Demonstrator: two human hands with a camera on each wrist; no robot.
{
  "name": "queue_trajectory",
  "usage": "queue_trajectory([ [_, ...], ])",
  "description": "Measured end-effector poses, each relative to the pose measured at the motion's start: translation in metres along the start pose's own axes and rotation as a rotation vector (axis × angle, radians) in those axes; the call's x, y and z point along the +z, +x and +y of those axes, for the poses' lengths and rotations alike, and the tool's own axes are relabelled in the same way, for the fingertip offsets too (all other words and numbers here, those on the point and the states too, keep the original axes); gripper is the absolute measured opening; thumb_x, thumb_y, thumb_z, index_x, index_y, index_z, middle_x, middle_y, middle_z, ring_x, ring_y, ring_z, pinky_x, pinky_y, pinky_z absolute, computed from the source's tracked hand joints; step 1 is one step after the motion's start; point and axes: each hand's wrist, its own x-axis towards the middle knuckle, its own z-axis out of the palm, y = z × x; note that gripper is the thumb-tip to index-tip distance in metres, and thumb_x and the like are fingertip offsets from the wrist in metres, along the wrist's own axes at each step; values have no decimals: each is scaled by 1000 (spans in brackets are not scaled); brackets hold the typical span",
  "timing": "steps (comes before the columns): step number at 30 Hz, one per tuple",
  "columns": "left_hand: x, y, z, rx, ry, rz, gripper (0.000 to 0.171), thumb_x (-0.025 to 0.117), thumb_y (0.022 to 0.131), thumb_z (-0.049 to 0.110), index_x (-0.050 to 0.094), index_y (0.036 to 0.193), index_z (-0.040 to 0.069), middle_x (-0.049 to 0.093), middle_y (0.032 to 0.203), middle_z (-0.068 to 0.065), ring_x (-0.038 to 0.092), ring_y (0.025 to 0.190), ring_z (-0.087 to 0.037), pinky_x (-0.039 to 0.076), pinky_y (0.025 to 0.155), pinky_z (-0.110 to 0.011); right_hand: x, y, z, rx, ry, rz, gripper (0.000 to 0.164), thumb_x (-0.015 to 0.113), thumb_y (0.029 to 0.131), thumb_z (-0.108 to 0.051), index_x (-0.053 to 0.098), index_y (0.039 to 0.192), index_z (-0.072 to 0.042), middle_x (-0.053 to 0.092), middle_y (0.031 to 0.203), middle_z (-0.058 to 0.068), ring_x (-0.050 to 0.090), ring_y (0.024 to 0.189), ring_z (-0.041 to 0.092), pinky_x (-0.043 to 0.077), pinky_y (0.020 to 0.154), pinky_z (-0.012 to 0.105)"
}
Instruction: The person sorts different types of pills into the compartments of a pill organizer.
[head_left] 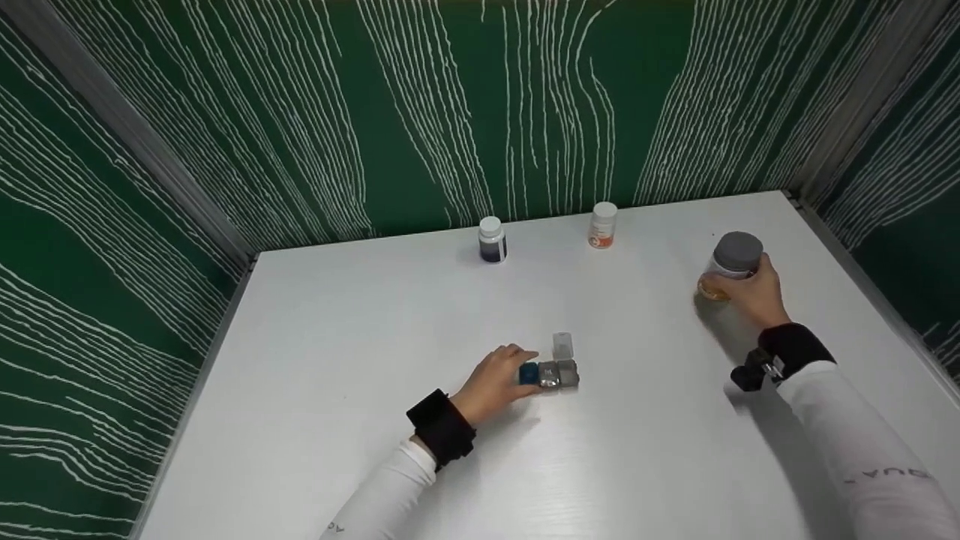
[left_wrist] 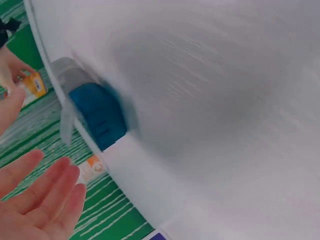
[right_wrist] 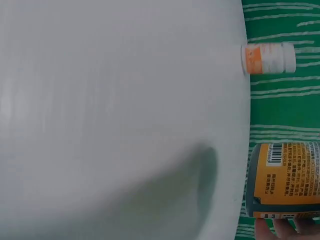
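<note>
My right hand (head_left: 756,294) grips a wide jar (head_left: 721,274) with a grey lid at the right of the table. In the right wrist view the jar (right_wrist: 287,177) shows an orange printed label, with fingertips (right_wrist: 285,227) along its side. At the middle lies a small pill organizer (head_left: 550,374) with a blue compartment and clear grey ones; one clear lid (head_left: 562,345) stands open. My left hand (head_left: 491,381) is beside its blue end, thumb and fingers spread to either side. The left wrist view shows those fingers (left_wrist: 50,195) loosely extended, apart from the blue compartment (left_wrist: 100,114).
Two bottles stand near the table's back edge: a white-capped dark one (head_left: 492,241) and a white and orange one (head_left: 602,226). The white table (head_left: 337,337) is bordered at back and sides by green panels (head_left: 405,112) with white lines.
</note>
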Motion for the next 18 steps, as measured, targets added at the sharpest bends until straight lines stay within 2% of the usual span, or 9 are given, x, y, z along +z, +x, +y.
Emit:
queue_trajectory([
  [3,-5,-7,3,-19,-44,-4,49,66,78,31,54,118,5,57,102,-8,52,95,-17,43,82,-25,8,-15,-17,-64,9,-85,78,63,82,-22,14,137,2,30,127,24,31,116,34,27,95,46],
  [9,-7,-20,8,-64,-185,-21,48,65,80,30,54,119,6,57,104,-7,52,100,-18,40,89,-27,38,-47,-45,-167,-3,-278,77,68,78,-20,21,136,-1,39,124,18,37,112,25,32,90,41],
  [14,-7,-30,12,-108,-364,-24,48,66,79,26,53,119,3,56,105,-10,52,101,-24,42,85,-29,69,-75,-60,-252,-13,-390,76,73,73,-16,30,133,1,45,120,20,42,110,29,38,87,43],
  [18,-5,-38,12,-98,-425,-15,46,66,80,23,53,119,1,56,107,-12,51,99,-28,44,83,-34,93,-99,-67,-299,30,-462,73,75,69,-12,35,129,4,49,116,19,46,106,31,39,88,46],
])
